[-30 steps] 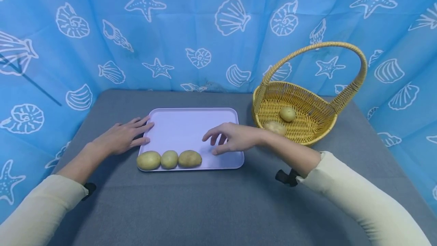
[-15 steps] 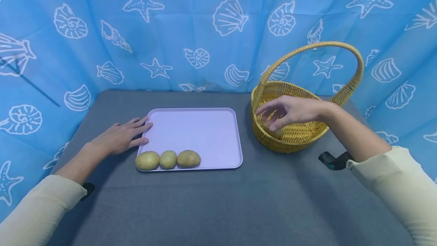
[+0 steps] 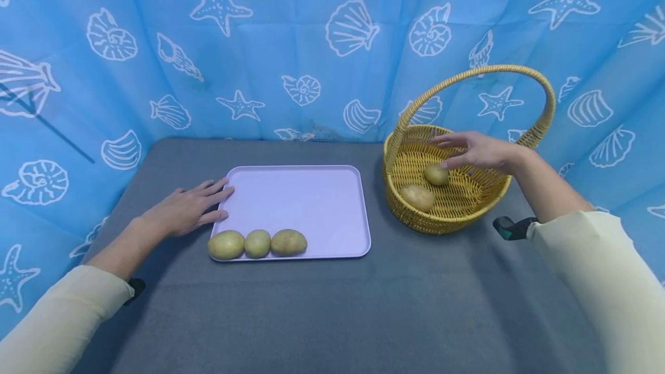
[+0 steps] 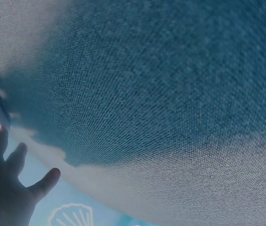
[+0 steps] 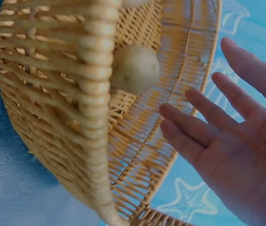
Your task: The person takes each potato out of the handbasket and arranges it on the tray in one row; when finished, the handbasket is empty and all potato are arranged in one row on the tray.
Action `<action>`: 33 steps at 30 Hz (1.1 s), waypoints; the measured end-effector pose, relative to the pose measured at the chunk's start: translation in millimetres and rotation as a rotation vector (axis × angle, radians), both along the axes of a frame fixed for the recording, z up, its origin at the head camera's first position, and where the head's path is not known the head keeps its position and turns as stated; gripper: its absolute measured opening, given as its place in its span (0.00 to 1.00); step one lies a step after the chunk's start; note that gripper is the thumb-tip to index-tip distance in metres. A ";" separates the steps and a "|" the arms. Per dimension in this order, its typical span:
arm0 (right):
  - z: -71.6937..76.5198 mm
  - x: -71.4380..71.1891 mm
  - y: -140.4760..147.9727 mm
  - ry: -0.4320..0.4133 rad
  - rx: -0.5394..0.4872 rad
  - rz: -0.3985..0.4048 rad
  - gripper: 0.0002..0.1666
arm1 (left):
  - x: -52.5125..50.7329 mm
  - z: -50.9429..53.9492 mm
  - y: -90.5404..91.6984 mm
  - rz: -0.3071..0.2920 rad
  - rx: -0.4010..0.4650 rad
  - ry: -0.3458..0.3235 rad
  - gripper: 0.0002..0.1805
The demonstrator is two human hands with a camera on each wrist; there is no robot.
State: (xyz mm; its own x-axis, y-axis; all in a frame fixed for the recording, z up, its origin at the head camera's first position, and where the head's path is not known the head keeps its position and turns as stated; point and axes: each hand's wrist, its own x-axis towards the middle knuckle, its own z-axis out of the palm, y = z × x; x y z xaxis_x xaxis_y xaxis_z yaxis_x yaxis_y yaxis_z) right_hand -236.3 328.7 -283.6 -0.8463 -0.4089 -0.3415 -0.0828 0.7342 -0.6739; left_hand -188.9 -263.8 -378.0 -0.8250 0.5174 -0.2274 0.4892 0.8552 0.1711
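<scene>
Inside the wicker basket (image 3: 441,224) lie two potatoes, a small round one (image 3: 436,174) and a larger one (image 3: 417,197) at its near left. Over the basket the right hand (image 3: 480,150) hangs with fingers spread, close to the small potato. The right wrist view shows the right hand (image 5: 246,136) with its palm bare, apart from the round potato (image 5: 136,69). The left hand (image 3: 189,208) rests with straight fingers on the left edge of the lilac tray (image 3: 296,195); the left wrist view catches it (image 4: 11,188) at the lower left.
Three potatoes, a left one (image 3: 226,245), a middle one (image 3: 257,243) and a right one (image 3: 288,242), sit in a row along the tray's near edge. A grey cloth (image 3: 312,316) covers the table. Behind stands a blue curtain (image 3: 291,45); the basket's tall handle (image 3: 480,69) arches above it.
The right hand has gone from above the tray to the basket, then slid right and back from over the larger potato, uncovering both potatoes. The left hand has stayed put.
</scene>
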 end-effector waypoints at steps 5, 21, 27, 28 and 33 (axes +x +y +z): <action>-4.6 -4.4 9.6 -0.080 0.013 -0.005 0.41 | 1.7 -0.5 -0.2 -0.006 0.001 0.014 0.38; -19.3 -17.5 14.6 -0.301 0.015 -0.065 0.44 | 1.4 -0.4 -0.3 -0.029 -0.008 0.031 0.37; -22.0 -18.6 8.7 -0.311 0.015 -0.070 0.43 | 0.6 0.2 0.2 -0.031 -0.017 0.030 0.37; -22.0 -19.2 7.7 -0.315 0.022 -0.069 0.43 | 0.6 0.5 0.2 -0.033 -0.019 0.030 0.37; -20.0 -21.4 6.8 -0.347 0.038 -0.060 0.43 | 0.0 0.6 -0.1 -0.034 -0.017 0.032 0.38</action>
State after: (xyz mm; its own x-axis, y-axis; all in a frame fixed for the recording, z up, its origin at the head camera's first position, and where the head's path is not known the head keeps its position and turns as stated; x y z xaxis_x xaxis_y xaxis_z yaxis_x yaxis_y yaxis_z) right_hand -257.7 335.5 -303.6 -0.6991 -0.3437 -0.6271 0.1904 0.7558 -0.6265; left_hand -189.0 -263.9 -377.3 -0.8137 0.5419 -0.2102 0.5234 0.8404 0.1406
